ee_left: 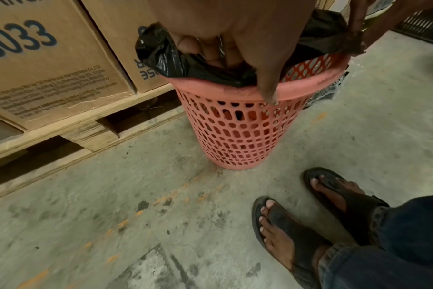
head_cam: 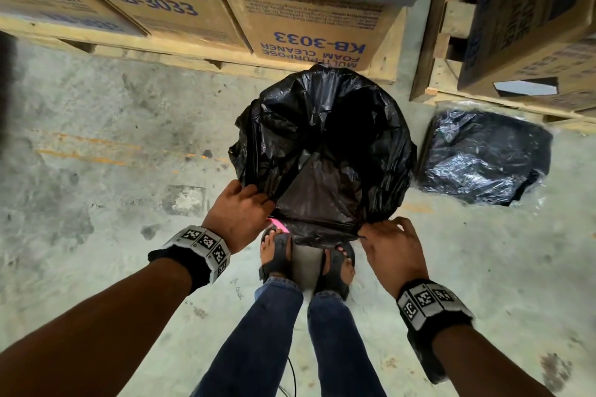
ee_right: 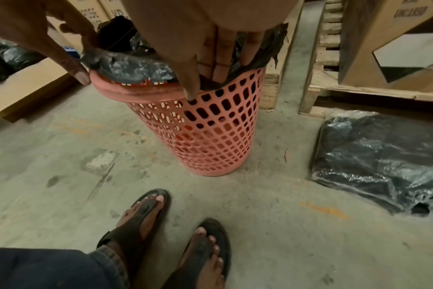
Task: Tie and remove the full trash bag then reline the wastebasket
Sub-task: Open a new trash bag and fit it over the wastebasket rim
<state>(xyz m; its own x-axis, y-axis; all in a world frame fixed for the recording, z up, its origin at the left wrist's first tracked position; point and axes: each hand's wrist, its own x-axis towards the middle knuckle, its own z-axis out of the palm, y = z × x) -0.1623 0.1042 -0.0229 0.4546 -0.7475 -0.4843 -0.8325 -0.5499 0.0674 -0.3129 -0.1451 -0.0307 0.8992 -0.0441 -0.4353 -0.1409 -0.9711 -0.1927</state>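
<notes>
Pink perforated wastebasket (ee_left: 237,133) stands upright on the concrete floor (head_cam: 113,126), just in front of a wooden pallet (head_cam: 180,55) stacked with cardboard boxes (head_cam: 309,26) marked KB-3033. Black trash bag (head_cam: 325,138) sits in the basket mouth, opened wide, its edge draped over the far rim; near rim is bare pink in both wrist views. Left hand (head_cam: 237,213) grips the bag edge at the near-left of the rim, fingers curled into the plastic, thumb pointing down over the outside of the rim. Right hand (head_cam: 392,243) pinches the bag edge at the near-right, fingers tucked inside the film, one finger reaching down over the basket wall. Bag edge is stretched taut between the two hands. Pack of black bags in clear wrap (head_cam: 483,155) lies flat on the floor to the right of the basket, close to a second pallet (head_cam: 432,26). Person's feet in dark sandals (head_cam: 279,255) stand right behind the basket, jeans above.
</notes>
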